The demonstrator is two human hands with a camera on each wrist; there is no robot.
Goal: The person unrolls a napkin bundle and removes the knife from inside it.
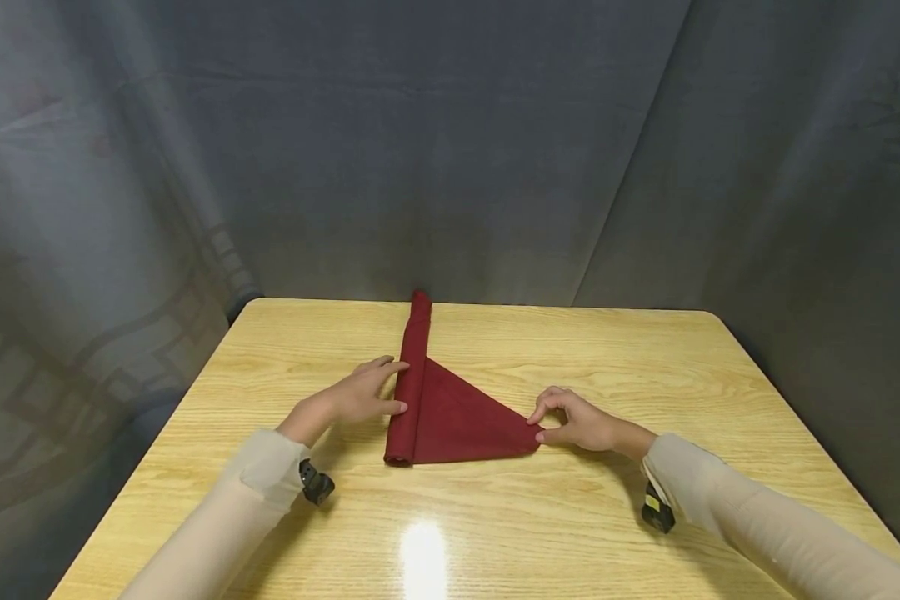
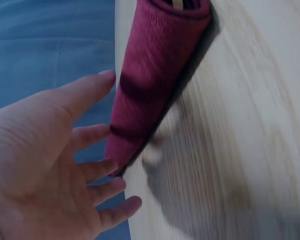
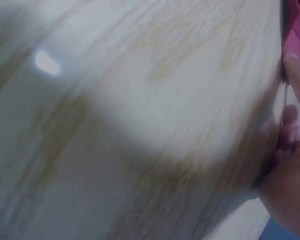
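Midway through rolling a dark red napkin (image 1: pixel 450 417), by the look of it: lying at the middle of the tabletop (image 1: pixel 570 517), rolled along its left edge into a long tube (image 1: pixel 412 375) running away from the person, with a flat triangle left unrolled and tapering to a tip on the right. Left hand (image 1: pixel 360 396) laid against the tube's left flank, fingers (image 2: pixel 97 135) straight and relaxed, touching rather than gripping; confirmed from the left wrist view, with the open palm just beside the roll (image 2: pixel 155 75). Right hand (image 1: pixel 581 421) at the triangle's tip, thumb and forefinger curled in and apparently pinching that corner, the other fingers loosely bent. For the next move, judged from this layout: keeping the tip taut with the right hand while pushing the tube evenly to the right across the triangle, with steady pressure along its length so the near and far ends stay level. Hard to make out: the right wrist view, blurred, with only a few fingers (image 3: pixel 295 150) and a sliver of red cloth (image 3: pixel 292 30) at its right edge, so no confirming the pinch there. Also cut off: the roll's far end in the left wrist view. Hidden from the head view: the tube's inner layers and the cloth's underside.
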